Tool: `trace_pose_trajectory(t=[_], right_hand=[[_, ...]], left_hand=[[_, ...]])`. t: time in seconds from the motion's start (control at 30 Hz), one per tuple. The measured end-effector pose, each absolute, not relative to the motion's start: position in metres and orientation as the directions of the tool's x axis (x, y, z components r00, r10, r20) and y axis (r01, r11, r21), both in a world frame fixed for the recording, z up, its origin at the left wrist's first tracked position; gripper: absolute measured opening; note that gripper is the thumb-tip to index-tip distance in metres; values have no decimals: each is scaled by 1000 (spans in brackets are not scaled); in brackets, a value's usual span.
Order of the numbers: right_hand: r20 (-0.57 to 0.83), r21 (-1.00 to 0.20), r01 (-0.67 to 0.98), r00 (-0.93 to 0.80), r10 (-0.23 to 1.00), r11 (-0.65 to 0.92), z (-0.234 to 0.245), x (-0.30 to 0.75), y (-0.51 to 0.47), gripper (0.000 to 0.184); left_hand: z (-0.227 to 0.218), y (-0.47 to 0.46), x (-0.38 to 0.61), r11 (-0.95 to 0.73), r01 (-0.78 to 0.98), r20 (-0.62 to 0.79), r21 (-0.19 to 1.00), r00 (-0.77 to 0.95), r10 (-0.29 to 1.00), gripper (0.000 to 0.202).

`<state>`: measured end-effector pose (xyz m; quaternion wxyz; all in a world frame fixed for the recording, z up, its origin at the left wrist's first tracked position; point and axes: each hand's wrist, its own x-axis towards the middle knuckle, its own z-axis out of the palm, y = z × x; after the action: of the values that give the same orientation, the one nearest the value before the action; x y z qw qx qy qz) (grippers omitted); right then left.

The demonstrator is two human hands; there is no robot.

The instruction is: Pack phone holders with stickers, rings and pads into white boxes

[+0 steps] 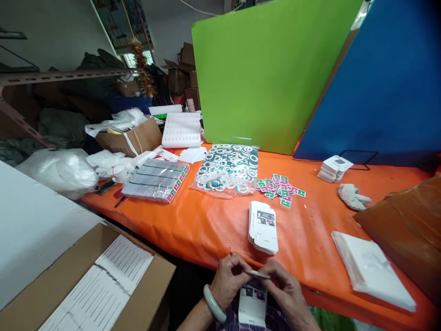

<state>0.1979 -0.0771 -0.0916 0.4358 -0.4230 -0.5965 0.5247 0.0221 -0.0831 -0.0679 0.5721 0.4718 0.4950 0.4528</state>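
Note:
Low at the front edge of the table, my left hand (225,281), with a pale bangle on its wrist, pinches one side of a small white printed carton (252,311). The fingers of my right hand (287,289) are closed on the other side. The carton's upper edge shows as a thin strip between my fingertips, and its printed face hangs below over my lap. Just beyond my hands lies a stack of flat white cartons (263,227) with the same kind of print. Behind it is a scattered pile of small green and pink stickers (280,187).
A plastic bag of round white-and-teal pieces (227,168) lies mid-table. Left of it is a wrapped pack of grey boxes (155,179). An open cardboard box (161,271) stands front left. At right are a glove (352,196), white cards (335,168) and a white packet (375,269).

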Motion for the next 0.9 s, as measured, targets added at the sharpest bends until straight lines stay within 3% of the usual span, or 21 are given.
trace_pose_trajectory(t=[0.1,0.27,0.43,0.7,0.8,0.9], right_hand=[[213,-962,93,-339,916,258,-87,200,-81,12],[213,-950,139,-366,906,279,-83,200,-88,14],[114,-956,220,-328,938,193,-74,199,-86,20],[-145,-986,118,-290,946,-114,-72,198,-83,32],[-143,-986,121,-308,940,-111,-80,203,-86,33],[-55,-979,202,-354,934,19,-85,210,-90,31]], left_hand=[[-70,-90,22,108,-17,-106,994,87,991,25],[-75,-96,23,113,-58,-106,992,110,988,20],[-72,-90,26,156,-31,-153,987,81,985,17],[-68,-82,22,194,-57,-180,979,183,967,24],[-76,-84,19,184,-107,-154,977,240,958,22],[-84,-85,18,192,-194,-127,962,302,945,25]])
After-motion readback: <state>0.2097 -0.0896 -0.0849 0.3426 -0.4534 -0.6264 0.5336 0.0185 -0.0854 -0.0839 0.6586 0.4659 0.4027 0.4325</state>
